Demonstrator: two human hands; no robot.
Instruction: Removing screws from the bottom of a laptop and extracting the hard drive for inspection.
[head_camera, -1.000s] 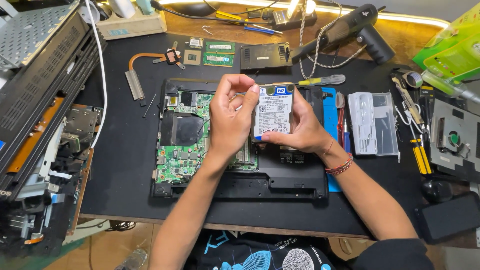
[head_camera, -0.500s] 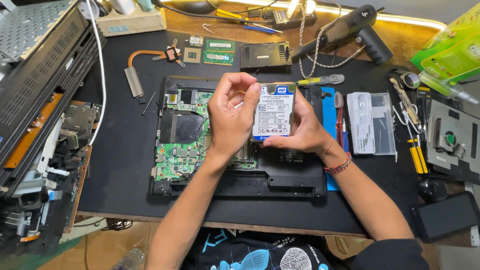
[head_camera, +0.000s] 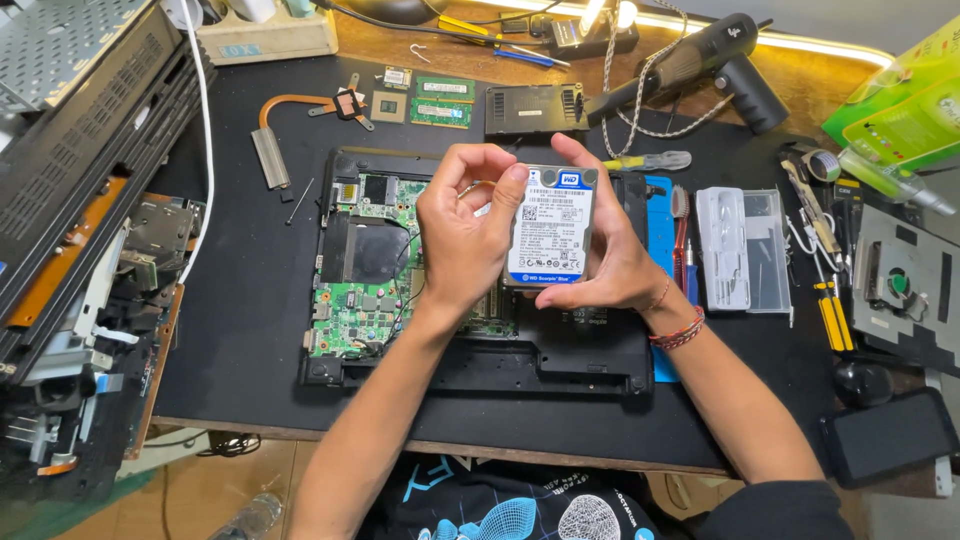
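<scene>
Centre of frame: both hands hold a slim silver rectangular hard drive w/ white-and-blue label (head_camera: 551, 228), lifted above the opened black laptop base w/ green circuit board (head_camera: 365, 270). Label faces the camera, prob. so it can be read. Left hand (head_camera: 462, 240) pinches the drive's left edge, fingers curled shut on it. Right hand (head_camera: 610, 262) cups it from behind and below, thumb at the bottom edge. Clear plastic bit case (head_camera: 743, 247) lies mid-right, copper heat pipe (head_camera: 285, 120) upper left, both on the black mat (head_camera: 240, 330).
</scene>
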